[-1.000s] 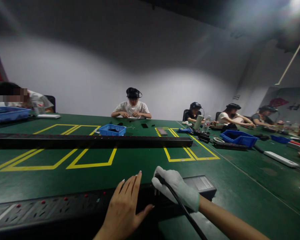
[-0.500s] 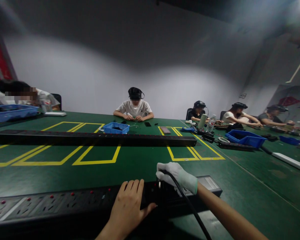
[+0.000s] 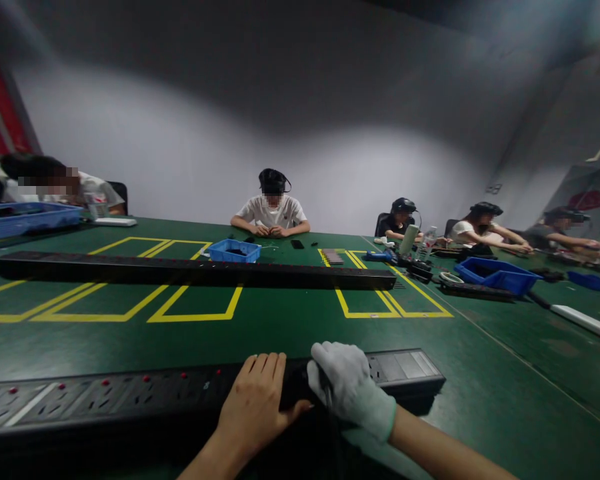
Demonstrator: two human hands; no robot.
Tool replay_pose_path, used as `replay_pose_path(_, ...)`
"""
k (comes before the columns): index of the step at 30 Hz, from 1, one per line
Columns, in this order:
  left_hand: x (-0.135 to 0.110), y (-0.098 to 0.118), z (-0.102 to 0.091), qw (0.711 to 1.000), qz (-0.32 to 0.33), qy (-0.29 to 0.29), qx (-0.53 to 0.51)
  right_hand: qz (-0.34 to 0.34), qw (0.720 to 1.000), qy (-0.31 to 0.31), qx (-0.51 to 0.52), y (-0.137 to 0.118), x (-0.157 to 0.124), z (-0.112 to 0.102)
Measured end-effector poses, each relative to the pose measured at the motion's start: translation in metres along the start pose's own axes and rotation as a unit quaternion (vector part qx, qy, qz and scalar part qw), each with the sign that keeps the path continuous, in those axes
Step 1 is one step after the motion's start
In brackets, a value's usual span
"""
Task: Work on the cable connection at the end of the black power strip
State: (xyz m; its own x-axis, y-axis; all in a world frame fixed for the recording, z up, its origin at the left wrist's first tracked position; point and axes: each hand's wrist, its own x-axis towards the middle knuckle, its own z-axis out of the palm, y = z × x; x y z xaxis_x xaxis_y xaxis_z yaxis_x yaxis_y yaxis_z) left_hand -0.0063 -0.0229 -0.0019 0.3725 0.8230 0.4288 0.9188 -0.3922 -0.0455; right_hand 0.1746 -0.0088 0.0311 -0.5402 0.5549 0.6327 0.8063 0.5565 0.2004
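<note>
A long black power strip [image 3: 180, 393] with sockets and red lights or buttons lies across the table close in front of me. My bare left hand [image 3: 260, 390] grips it from above, fingers over its far edge and thumb on the near side. Just to the right, my right hand [image 3: 347, 383] in a white glove is closed around a black power cable [image 3: 334, 427], at the strip's top. The cable runs down toward me. The cable's end is hidden under the glove, so I cannot tell whether it sits in a socket.
Another long black power strip [image 3: 195, 272] lies farther back across yellow tape outlines [image 3: 190, 319] on the green table. A small blue bin [image 3: 234, 251] is behind it. To the right are a blue tray [image 3: 497, 277] and a white power strip [image 3: 585, 323]. Several co-workers sit around.
My gloved right hand has turned and lowered toward the strip, and the cable has swung from slanting right to hanging nearly straight down. My left hand stays on the strip.
</note>
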Motion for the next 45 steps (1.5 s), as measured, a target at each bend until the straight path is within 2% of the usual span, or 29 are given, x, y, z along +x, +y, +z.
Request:
replay_pose_path(6,-0.002,-0.001,0.005,0.999,0.012,0.03,0.014,0.028,0.994,0.104,-0.022,-0.003,-0.018,-0.001)
replay_pose_path(8,-0.002,-0.001,0.007,0.999,0.018,0.044,0.016,0.023,0.994,0.099,-0.026,-0.006,-0.022,-0.001)
replay_pose_path(12,-0.002,-0.001,0.009,0.997,0.03,0.062,0.027,0.022,0.999,0.033,-0.012,-0.002,-0.018,0.0)
replay_pose_path(16,0.0,0.002,0.008,0.996,0.032,0.081,0.03,0.004,0.999,-0.038,0.008,0.007,-0.012,-0.002)
replay_pose_path(19,0.005,0.01,0.008,0.995,0.034,0.093,0.018,-0.016,0.998,-0.06,0.018,0.018,-0.015,-0.006)
replay_pose_path(25,0.02,0.038,0.014,0.994,0.031,0.102,0.003,-0.021,0.999,-0.036,0.011,0.049,-0.03,-0.01)
replay_pose_path(29,0.024,0.046,0.02,0.993,0.026,0.113,-0.006,-0.009,1.0,0.0,0.015,0.056,-0.036,-0.009)
replay_pose_path(32,0.023,0.046,0.021,0.993,0.02,0.113,-0.01,-0.003,1.0,0.015,0.015,0.053,-0.039,-0.007)
replay_pose_path(36,0.019,0.042,0.017,0.996,-0.001,0.086,-0.025,-0.005,0.997,0.064,0.035,0.05,-0.042,-0.006)
replay_pose_path(40,0.015,0.034,0.015,0.997,0.026,0.07,-0.014,-0.011,0.993,0.105,0.045,0.051,-0.045,-0.005)
replay_pose_path(42,0.014,0.031,0.016,0.995,0.052,0.08,0.018,-0.012,0.993,0.103,0.051,0.053,-0.047,-0.004)
replay_pose_path(45,0.012,0.029,0.018,0.992,0.068,0.093,0.053,-0.006,0.996,0.06,0.066,0.055,-0.048,-0.002)
